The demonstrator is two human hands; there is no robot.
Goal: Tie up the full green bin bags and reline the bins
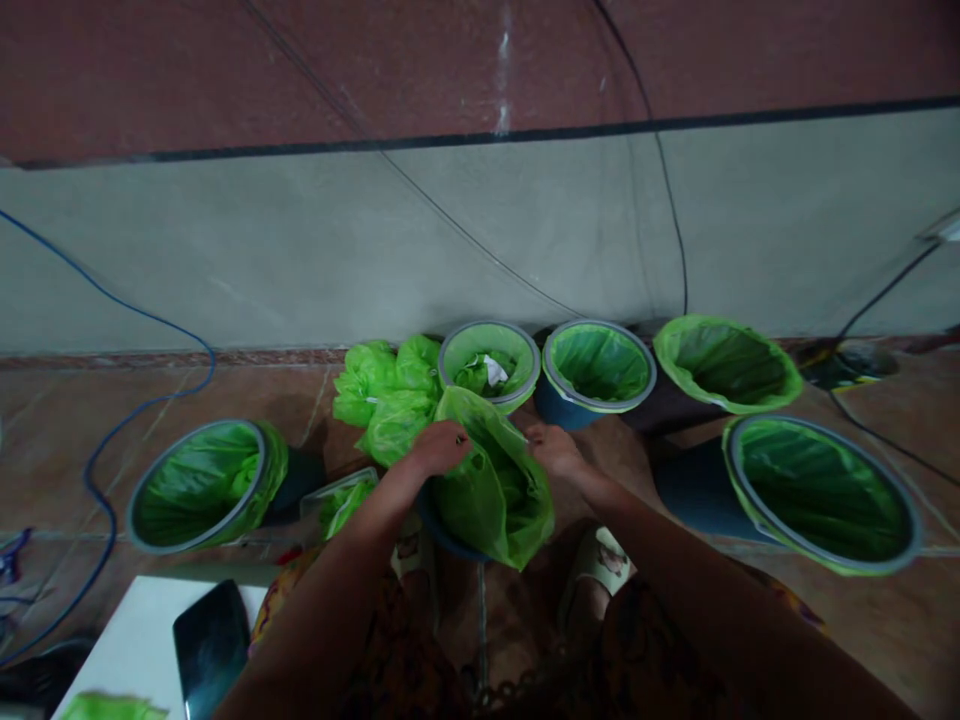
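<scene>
A green plastic bag [487,490] stands spread at its mouth inside a dark bin [442,527] between my feet. My left hand [442,447] is closed on the left side of the bag's edge. On the opposite side, my right hand [553,450] pinches the rim of the same bag. The bag's lower part is hidden in the bin. Just beyond my hands is a grey-rimmed bin [489,335] lined in green, with a white scrap [495,370] inside. Several bunched green bags [386,390] lie left of it.
More green-lined bins stand around: one at left [199,487], one by the wall [598,365], and two at right [727,365], [825,495]. A phone [212,645] rests on a white surface [135,640]. A blue cable [112,430] crosses the floor.
</scene>
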